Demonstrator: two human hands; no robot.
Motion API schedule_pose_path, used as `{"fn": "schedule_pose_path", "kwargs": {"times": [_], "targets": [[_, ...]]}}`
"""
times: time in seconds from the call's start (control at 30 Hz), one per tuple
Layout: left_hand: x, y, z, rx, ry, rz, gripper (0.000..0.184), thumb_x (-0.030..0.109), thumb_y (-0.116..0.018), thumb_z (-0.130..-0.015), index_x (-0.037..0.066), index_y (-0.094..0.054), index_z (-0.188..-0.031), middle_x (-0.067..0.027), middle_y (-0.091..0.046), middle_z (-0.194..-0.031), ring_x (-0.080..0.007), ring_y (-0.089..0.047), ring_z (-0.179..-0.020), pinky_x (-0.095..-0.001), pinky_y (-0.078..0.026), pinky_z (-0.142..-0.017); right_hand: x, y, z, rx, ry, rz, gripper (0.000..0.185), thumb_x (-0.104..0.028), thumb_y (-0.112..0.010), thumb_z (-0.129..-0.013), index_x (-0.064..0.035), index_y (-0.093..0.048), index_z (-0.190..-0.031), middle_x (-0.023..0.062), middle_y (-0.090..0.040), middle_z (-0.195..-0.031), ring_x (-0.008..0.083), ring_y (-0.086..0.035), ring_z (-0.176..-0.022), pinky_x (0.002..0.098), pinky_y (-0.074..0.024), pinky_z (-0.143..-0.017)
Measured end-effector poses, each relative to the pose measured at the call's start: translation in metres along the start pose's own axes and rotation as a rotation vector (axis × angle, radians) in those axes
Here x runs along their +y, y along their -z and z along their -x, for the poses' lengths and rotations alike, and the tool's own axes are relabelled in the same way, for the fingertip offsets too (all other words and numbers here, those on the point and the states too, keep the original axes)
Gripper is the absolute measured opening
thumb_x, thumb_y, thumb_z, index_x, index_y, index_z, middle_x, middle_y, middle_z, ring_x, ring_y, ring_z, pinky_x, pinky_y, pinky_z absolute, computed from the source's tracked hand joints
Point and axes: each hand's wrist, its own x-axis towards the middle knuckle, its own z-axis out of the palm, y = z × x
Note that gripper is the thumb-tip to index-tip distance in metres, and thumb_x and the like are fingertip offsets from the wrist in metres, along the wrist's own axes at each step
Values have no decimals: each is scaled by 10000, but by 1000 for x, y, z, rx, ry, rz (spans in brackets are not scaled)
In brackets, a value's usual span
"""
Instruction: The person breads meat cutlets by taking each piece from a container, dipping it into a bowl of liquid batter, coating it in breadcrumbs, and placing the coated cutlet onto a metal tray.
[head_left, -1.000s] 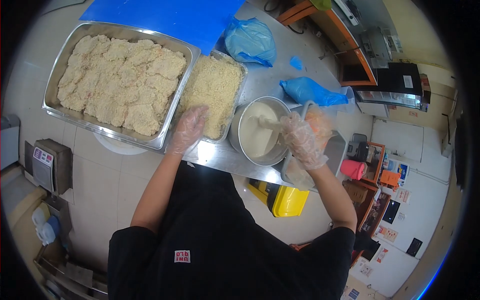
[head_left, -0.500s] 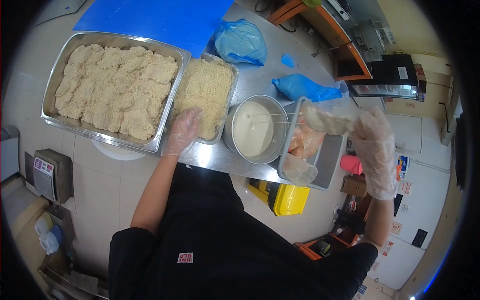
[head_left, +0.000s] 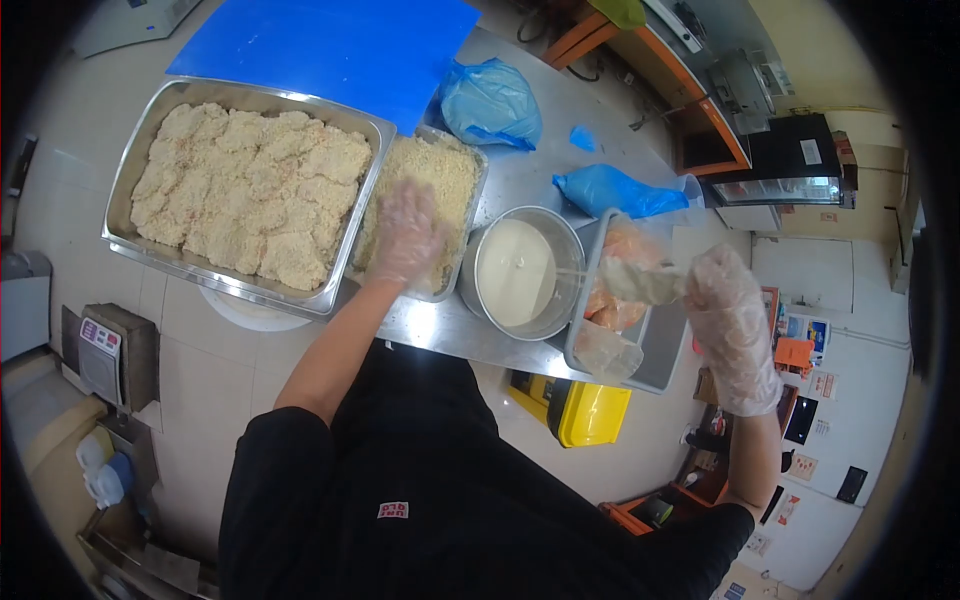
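Note:
My right hand (head_left: 728, 305), in a clear plastic glove, grips a batter-coated piece of meat (head_left: 645, 283) in the air. Thin batter runs from the piece toward the metal pot (head_left: 582, 262) of white batter (head_left: 513, 270). Beneath it, raw meat (head_left: 622, 308) lies in a grey bin (head_left: 655, 372). My gloved left hand (head_left: 408, 235) is over the tray of breadcrumbs (head_left: 450, 165), fingers apart and slightly blurred, with nothing seen in it. To its left, a large steel pan (head_left: 115, 225) holds breaded pieces (head_left: 250, 195).
Beyond the trays lie a blue board (head_left: 320, 50), a tied blue bag (head_left: 490, 103) and another blue bag (head_left: 620, 190) on the steel table (head_left: 430, 320). A yellow bin (head_left: 595, 412) stands below the table edge. A scale (head_left: 108, 355) sits at lower left.
My left hand has moved forward and further over the breadcrumbs. My right hand, holding the battered piece, has shifted slightly left and down. The batter strands have thinned.

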Motion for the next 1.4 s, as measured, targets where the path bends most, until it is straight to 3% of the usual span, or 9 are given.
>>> {"fn": "schedule_pose_path", "kwargs": {"times": [0.27, 0.37, 0.63, 0.87, 1.0, 1.07, 1.17, 1.27, 1.4], "targets": [[-10, -49, -49, -152, -326, -150, 624, 418, -420, -1081, 106, -407, -1622, -159, -352, -1700, -359, -303, -1580, -582, -149, -1296, 2, -34, 16, -56, -135, -383, 124, -27, -687, -926, -60, -663, -1043, 132, -616, -968, 345, -638, -906, 420, -520, -798], [-18, -39, -79, -160, -269, -202, 612, 409, -434, -1076, 116, -425, -1614, -147, -375, -1689, -347, -320, -1573, -580, -143, -1298, -18, -39, 6, 66, -20, -391, 253, 67, -719, -790, -66, -641, -991, 169, -602, -943, 413, -635, -878, 473, -521, -741], [-9, -10, -40, -210, -164, -240, 635, 464, -395, -1095, 120, -399, -1629, -140, -338, -1711, -340, -277, -1590, -574, -115, -1303, 0, -60, 24, -2, 134, -172, 361, 45, -749, -809, -81, -670, -1138, 172, -654, -1089, 390, -663, -999, 471, -562, -834], [-22, -5, -67, -260, -68, -409, 762, 583, -351, -1084, 123, -275, -1686, -179, -184, -1762, -361, -163, -1629, -577, -70, -1305, -46, -30, 1, -253, -603, -760, 473, 15, -773, -842, -98, -645, -1283, 181, -662, -1220, 408, -657, -1123, 477, -558, -973], [-3, 8, -32, -364, -51, -320, 790, 590, -340, -1085, 100, -226, -1695, -205, -156, -1762, -386, -142, -1629, -585, -58, -1302, -14, -51, 11, -48, 44, -254, 481, -245, -832, -876, -89, -623, -1280, 136, -636, -1166, 298, -655, -1093, 397, -548, -964], [3, 18, -7, -367, -64, -265, 791, 579, -337, -1087, 89, -212, -1696, -202, -144, -1765, -393, -149, -1626, -580, -80, -1302, -24, -17, -6, -118, -66, -270, 507, -347, -858, -892, -89, -626, -1262, 119, -624, -1135, 253, -654, -1074, 365, -539, -958], [2, 26, 21, -460, -96, -253, 824, 596, -367, -1072, 68, -226, -1689, -214, -163, -1759, -408, -150, -1623, -579, -95, -1301, -37, 3, -14, -189, -338, -582, 374, -177, -831, -875, -94, -656, -1195, 140, -630, -1129, 298, -655, -1063, 387, -547, -937], [2, 39, 23, -507, -76, -181, 838, 591, -395, -1064, 49, -235, -1682, -224, -176, -1752, -416, -155, -1619, -572, -115, -1303, -24, -10, -2, -19, 11, -388, 324, -63, -799, -858, -84, -653, -1147, 145, -635, -1095, 332, -652, -1030, 404, -554, -903], [-11, 21, -39, -254, -38, -233, 841, 596, -429, -1055, 72, -242, -1686, -195, -161, -1763, -386, -184, -1618, -565, -117, -1306, -27, -12, -14, -179, -134, -349, 387, -300, -844, -906, -80, -639, -1151, 118, -626, -1044, 275, -642, -1026, 365, -519, -920]]}}
